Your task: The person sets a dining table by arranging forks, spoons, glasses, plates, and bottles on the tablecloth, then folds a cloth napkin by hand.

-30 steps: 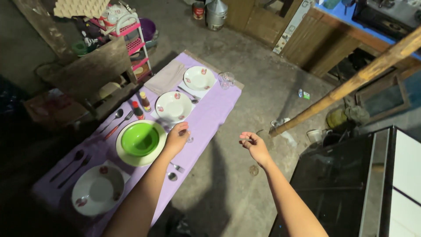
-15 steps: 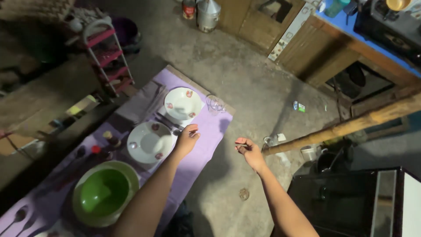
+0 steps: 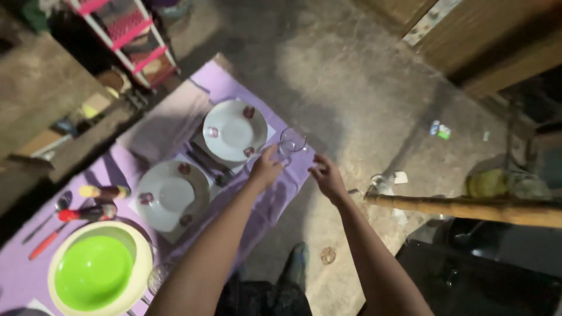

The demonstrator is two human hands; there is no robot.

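Left hand (image 3: 266, 168) fingers curl at the clear glass (image 3: 291, 141) just above it near the cloth's corner, grip unclear; right hand (image 3: 326, 177) open, empty beside—a nudge could tip it off.

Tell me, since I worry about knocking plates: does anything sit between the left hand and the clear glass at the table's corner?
Nothing visible does. The left hand is right at the clear glass, fingertips near its base. The nearest white plate lies to the side, off that path.

- Dim room, bare concrete floor (image 3: 351, 76) with scattered litter.
- Pink-shelved rack (image 3: 132, 35) at rear.
- Wooden cabinet (image 3: 492, 35), possibly, beyond bamboo pole (image 3: 468, 208).
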